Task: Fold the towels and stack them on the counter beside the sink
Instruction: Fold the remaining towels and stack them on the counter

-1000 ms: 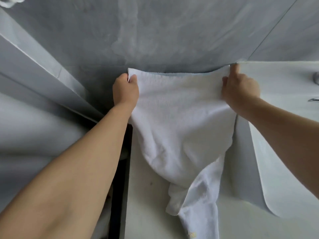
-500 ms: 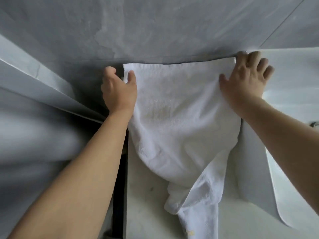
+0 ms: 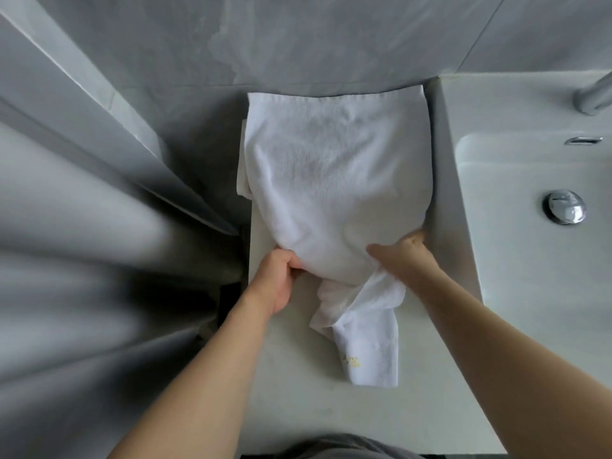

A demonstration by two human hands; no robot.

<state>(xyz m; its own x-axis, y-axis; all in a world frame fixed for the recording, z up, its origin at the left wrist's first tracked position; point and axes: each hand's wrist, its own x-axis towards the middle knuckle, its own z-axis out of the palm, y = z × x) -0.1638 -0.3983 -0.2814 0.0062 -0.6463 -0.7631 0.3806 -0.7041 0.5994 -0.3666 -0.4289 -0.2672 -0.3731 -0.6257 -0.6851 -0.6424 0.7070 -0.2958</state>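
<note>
A white towel [image 3: 334,180] lies spread on the pale counter [image 3: 298,392] left of the sink, its far edge against the wall. Its near part is bunched and a narrow end with a small yellow mark trails toward me. My left hand [image 3: 276,279] grips the bunched fabric at the towel's near left. My right hand [image 3: 402,255] holds the near right of the same bunch, fingers partly under the cloth. A second layer of white cloth peeks out at the towel's left edge.
The white sink basin [image 3: 536,260] with a chrome drain plug [image 3: 564,207] sits to the right, a tap [image 3: 592,97] at its far corner. A grey tiled wall rises behind. The counter's left edge drops off beside a grey panel.
Both hands left the towel's far corners at the wall and came back to its near bunched part, where they now grip it. The far edge stays laid flat.
</note>
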